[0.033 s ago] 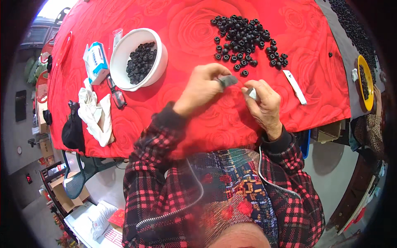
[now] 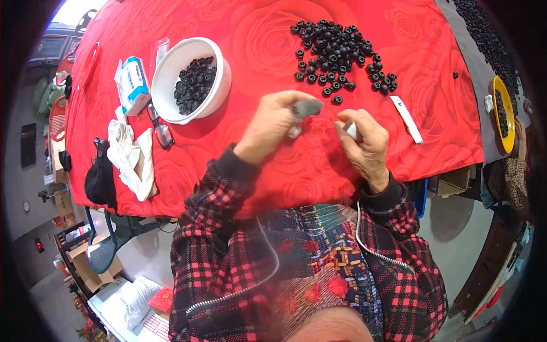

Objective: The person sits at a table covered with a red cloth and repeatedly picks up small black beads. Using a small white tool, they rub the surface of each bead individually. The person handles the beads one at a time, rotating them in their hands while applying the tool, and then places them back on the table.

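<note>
I see a small grey piece (image 2: 307, 108) pinched in the left hand (image 2: 272, 126) above the red tablecloth (image 2: 239, 23); it looks light, stiff, best held by its sides, while the right hand (image 2: 364, 145) grips a slim light tool (image 2: 351, 130) near the black rings (image 2: 336, 54)

A bowl (image 2: 191, 80) (holding small rings) sits on the table (image 2: 256, 34), left of the loose ring pile (image 2: 341, 54).

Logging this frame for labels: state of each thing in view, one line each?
Left hand: shut on small grey piece.
Right hand: pinching small pale piece.
White round bowl: upright, partly filled with black rings.
Loose black rings: heaped on red cloth.
Eyeglasses: folded, beside bowl.
</note>
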Demonstrator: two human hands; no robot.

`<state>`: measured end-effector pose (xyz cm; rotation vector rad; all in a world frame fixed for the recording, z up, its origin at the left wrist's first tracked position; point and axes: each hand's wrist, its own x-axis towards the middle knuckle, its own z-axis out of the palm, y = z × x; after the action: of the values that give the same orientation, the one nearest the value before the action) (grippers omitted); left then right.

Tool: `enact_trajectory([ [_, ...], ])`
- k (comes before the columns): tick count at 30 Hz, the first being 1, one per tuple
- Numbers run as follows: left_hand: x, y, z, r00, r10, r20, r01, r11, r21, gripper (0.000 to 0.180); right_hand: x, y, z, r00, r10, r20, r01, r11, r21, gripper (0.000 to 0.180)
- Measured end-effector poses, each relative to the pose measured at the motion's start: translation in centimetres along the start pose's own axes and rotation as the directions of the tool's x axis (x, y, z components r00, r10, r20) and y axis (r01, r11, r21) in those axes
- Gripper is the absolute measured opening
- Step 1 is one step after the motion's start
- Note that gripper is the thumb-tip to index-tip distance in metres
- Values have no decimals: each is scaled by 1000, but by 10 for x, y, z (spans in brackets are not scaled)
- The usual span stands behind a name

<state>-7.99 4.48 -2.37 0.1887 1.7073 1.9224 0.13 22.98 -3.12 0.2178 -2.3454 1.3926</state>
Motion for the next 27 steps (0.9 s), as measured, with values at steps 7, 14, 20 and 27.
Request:
enact_trajectory([
  [7,-59,-24,20,968,-190,166,250,634,-731,29,1,-25,12,986,-159,53,139,952,272,33],
  [14,-85,-28,17,962,-77,260,248,638,-729,29,-6,-33,7,954,-142,265,46,940,339,23],
  [20,-93,-21,14,913,-157,377,357,754,-551,25,-9,-37,0,896,-108,432,-117,879,463,19],
  [27,-102,-25,30,988,-86,125,145,782,-606,22,-14,-51,5,945,-305,119,277,939,206,25],
])
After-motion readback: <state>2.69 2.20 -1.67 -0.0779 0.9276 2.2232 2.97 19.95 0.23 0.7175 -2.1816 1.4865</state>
